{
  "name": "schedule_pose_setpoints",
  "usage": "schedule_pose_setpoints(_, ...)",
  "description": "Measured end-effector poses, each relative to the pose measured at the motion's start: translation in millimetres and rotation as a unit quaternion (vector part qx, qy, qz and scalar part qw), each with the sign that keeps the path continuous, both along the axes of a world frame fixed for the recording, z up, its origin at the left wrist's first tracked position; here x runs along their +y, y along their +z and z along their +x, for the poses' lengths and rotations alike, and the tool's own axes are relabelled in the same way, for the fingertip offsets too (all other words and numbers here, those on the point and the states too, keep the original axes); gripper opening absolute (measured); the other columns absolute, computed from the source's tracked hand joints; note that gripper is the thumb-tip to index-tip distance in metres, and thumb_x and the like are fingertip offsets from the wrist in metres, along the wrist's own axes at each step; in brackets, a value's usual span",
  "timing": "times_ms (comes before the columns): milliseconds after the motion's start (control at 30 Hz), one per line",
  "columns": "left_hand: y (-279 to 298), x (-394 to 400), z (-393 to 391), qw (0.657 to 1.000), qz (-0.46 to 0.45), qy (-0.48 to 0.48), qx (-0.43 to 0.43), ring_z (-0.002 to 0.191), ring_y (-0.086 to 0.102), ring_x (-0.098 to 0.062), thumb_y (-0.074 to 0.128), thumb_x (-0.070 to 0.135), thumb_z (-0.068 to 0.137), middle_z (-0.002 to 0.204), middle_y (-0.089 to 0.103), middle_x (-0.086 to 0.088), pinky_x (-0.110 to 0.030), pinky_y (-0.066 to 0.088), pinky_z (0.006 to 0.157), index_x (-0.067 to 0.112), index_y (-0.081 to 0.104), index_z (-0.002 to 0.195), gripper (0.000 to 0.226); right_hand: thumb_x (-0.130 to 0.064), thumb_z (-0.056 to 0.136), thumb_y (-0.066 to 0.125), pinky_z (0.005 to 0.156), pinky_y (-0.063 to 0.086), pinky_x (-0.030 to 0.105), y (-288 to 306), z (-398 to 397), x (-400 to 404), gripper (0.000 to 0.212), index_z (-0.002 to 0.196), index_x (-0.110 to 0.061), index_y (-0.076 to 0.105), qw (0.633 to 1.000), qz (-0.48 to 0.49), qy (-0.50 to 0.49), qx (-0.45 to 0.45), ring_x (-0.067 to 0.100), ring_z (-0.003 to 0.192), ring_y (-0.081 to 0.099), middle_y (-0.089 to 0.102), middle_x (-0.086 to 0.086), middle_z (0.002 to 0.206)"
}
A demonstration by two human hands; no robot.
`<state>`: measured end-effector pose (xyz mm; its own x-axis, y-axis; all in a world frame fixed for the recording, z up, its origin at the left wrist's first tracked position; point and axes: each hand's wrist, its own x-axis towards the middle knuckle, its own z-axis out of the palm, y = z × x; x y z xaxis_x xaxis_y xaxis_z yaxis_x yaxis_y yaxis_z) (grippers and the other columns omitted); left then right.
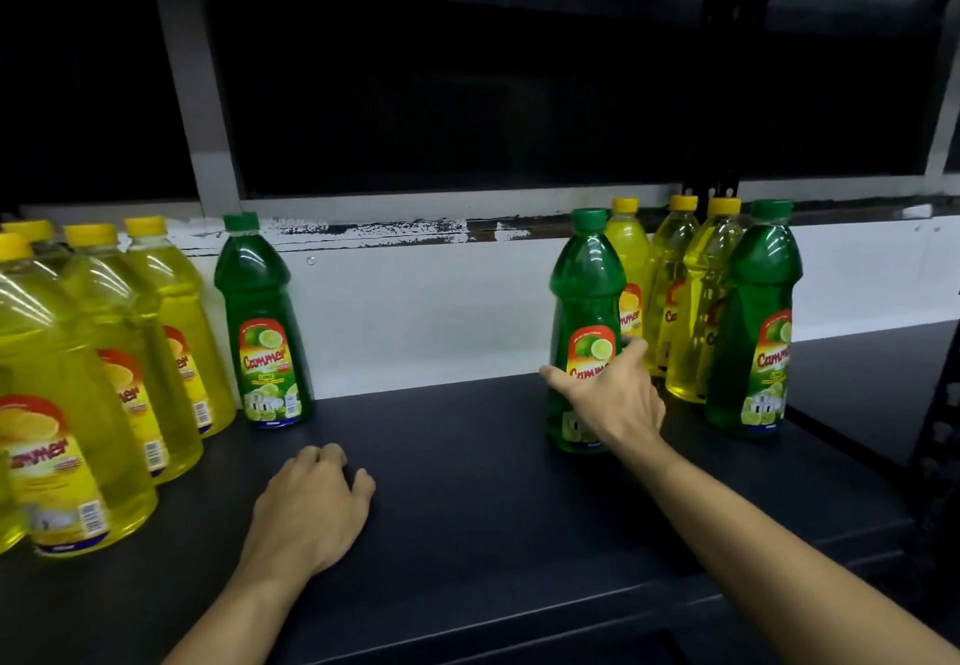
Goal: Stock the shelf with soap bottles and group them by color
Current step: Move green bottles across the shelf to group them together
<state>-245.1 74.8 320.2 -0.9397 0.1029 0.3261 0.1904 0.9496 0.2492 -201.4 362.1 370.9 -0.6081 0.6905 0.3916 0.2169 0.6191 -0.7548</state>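
Dark window (519, 92), chipped white wall (441, 311)

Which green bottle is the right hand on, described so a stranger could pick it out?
On the dark shelf, look at the mixed cluster of bottles at the right end. The green bottle stands at that cluster's left front, nearest the open middle. Unlike the other two green ones, it has the right hand wrapped across its label.
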Motion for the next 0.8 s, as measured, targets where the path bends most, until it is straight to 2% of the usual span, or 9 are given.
schedule_pose_setpoints(267, 2.0, -0.1, 2.9, 1.000, 0.013, 0.002, 0.006, 0.115, 0.053, -0.021, 0.043, 0.046, 0.096, 0.121, 0.057, -0.001, -0.035, 0.045, 0.093, 0.020, 0.057, 0.118, 0.037, -0.079, 0.057, 0.067, 0.084, 0.048, 0.039, -1.1, 23.2, -88.3, 0.106, 0.138, -0.024, 0.025, 0.990, 0.067, 0.121, -0.004, 0.024, 0.110, 0.058, 0.055, -0.001, 0.124)
schedule_pose_setpoints(433, 0.9, -2.2, 3.2, 1.000, 0.015, 0.003, 0.013, 0.116, 0.052, -0.023, 0.043, 0.042, 0.097, 0.122, 0.057, -0.002, -0.037, 0.045, 0.094, 0.018, 0.057, 0.118, 0.035, -0.083, 0.054, 0.064, 0.081, 0.049, 0.038, -4.2, 27.5, -129.9, 0.106, 0.136, -0.026, 0.028, 0.986, 0.068, 0.150, 0.001, 0.022, 0.109, 0.058, 0.055, -0.004, 0.123)
schedule_pose_setpoints(567, 0.2, -5.8, 2.7, 1.000, 0.029, 0.002, 0.007, 0.113, 0.054, -0.024, 0.040, 0.033, 0.098, 0.120, 0.057, -0.003, -0.037, 0.046, 0.091, 0.017, 0.057, 0.116, 0.030, -0.086, 0.053, 0.061, 0.082, 0.047, 0.039, -4.7, 31.0, -145.2, 0.112, 0.140, -0.028, 0.022, 0.983, 0.067, 0.170, -0.008, 0.022, 0.114, 0.055, 0.053, -0.003, 0.126)
schedule_pose_setpoints(633, 1.2, -7.3, 2.9, 0.999, 0.043, 0.003, 0.005, 0.110, 0.055, -0.024, 0.037, 0.032, 0.100, 0.117, 0.058, -0.003, -0.038, 0.046, 0.089, 0.016, 0.057, 0.112, 0.028, -0.091, 0.057, 0.050, 0.087, 0.049, 0.041, -5.2, 32.9, -140.2, 0.109, 0.143, -0.033, 0.018, 0.979, 0.073, 0.192, -0.009, 0.022, 0.115, 0.056, 0.053, -0.006, 0.128)
schedule_pose_setpoints(700, 3.6, -8.3, 3.8, 0.995, 0.094, -0.004, 0.012, 0.109, 0.055, -0.024, 0.033, 0.031, 0.102, 0.113, 0.059, -0.001, -0.037, 0.045, 0.087, 0.018, 0.057, 0.108, 0.028, -0.089, 0.070, 0.030, 0.091, 0.046, 0.045, -6.4, 35.2, -128.6, 0.085, 0.142, -0.046, 0.017, 0.967, 0.057, 0.247, 0.002, 0.020, 0.114, 0.056, 0.055, -0.010, 0.128)
schedule_pose_setpoints(733, 6.3, -8.7, 5.6, 0.991, 0.132, -0.009, 0.020, 0.108, 0.055, -0.022, 0.032, 0.030, 0.103, 0.112, 0.059, 0.001, -0.035, 0.044, 0.086, 0.019, 0.057, 0.106, 0.028, -0.086, 0.075, 0.017, 0.095, 0.043, 0.046, -7.7, 35.0, -120.4, 0.073, 0.140, -0.053, 0.020, 0.959, 0.031, 0.281, 0.005, 0.018, 0.117, 0.055, 0.055, -0.013, 0.130)
schedule_pose_setpoints(800, 12.5, -8.4, 11.5, 0.977, 0.208, -0.017, 0.046, 0.109, 0.055, -0.018, 0.033, 0.029, 0.103, 0.112, 0.060, 0.006, -0.033, 0.043, 0.086, 0.022, 0.058, 0.107, 0.026, -0.086, 0.075, 0.003, 0.105, 0.036, 0.050, -10.1, 30.1, -101.8, 0.072, 0.135, -0.059, 0.031, 0.943, -0.060, 0.327, 0.024, 0.015, 0.126, 0.050, 0.054, -0.015, 0.134)
